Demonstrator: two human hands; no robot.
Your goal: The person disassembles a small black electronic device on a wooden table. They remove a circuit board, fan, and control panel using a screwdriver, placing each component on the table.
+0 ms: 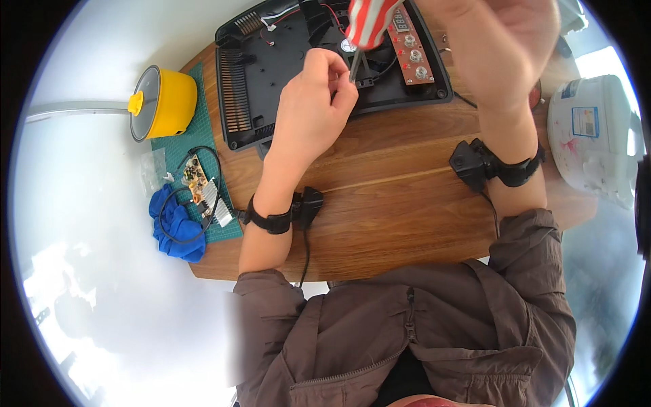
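Observation:
My right hand (502, 41) is raised and grips a screwdriver with a red-and-white striped handle (369, 20); its metal shaft points down into the opened black appliance housing (271, 81) on the wooden table (393, 190). My left hand (315, 102) rests on the housing's near edge, fingertips pinched right at the screwdriver's tip. Inside the housing lie red and black wires and a red control board (410, 47) with round buttons. Both wrists wear black strapped devices.
A yellow pot (163, 102) stands at the far left on a green cutting mat (203, 156). On the mat lie a small circuit board with a heat sink (202, 186) and black cable, beside a blue cloth (175, 224). A white bucket (593, 132) stands at right.

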